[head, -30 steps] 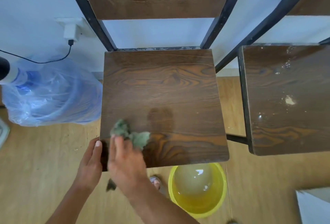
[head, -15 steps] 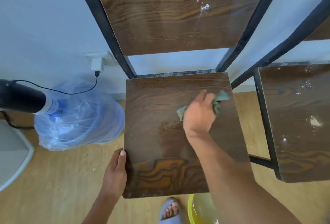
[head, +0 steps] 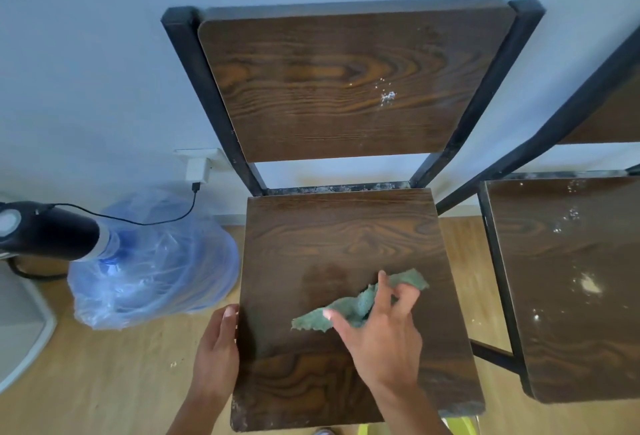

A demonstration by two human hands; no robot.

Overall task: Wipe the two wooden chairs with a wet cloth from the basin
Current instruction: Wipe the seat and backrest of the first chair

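- The right hand (head: 382, 337) presses a crumpled green cloth (head: 356, 303) flat on the seat of the nearer chair (head: 339, 237). Its fingers are spread loosely over the cloth, more pushing than clenching.
- The left hand (head: 218, 348) rests open against the seat's left edge, steadying it, well apart from the cloth.
- The seat around the right hand looks dark and mostly free of specks, so wiping here seems well along.
- Beyond both hands, the chair's backrest (head: 346, 88) has white specks right of its middle, so it appears not yet wiped.
- To the right of the right hand, the second chair's seat (head: 571, 278) is dotted with white crumbs and a pale smear, so it seems untouched.
- Just below the right wrist, a sliver of the yellow basin (head: 460, 426) shows at the bottom edge.
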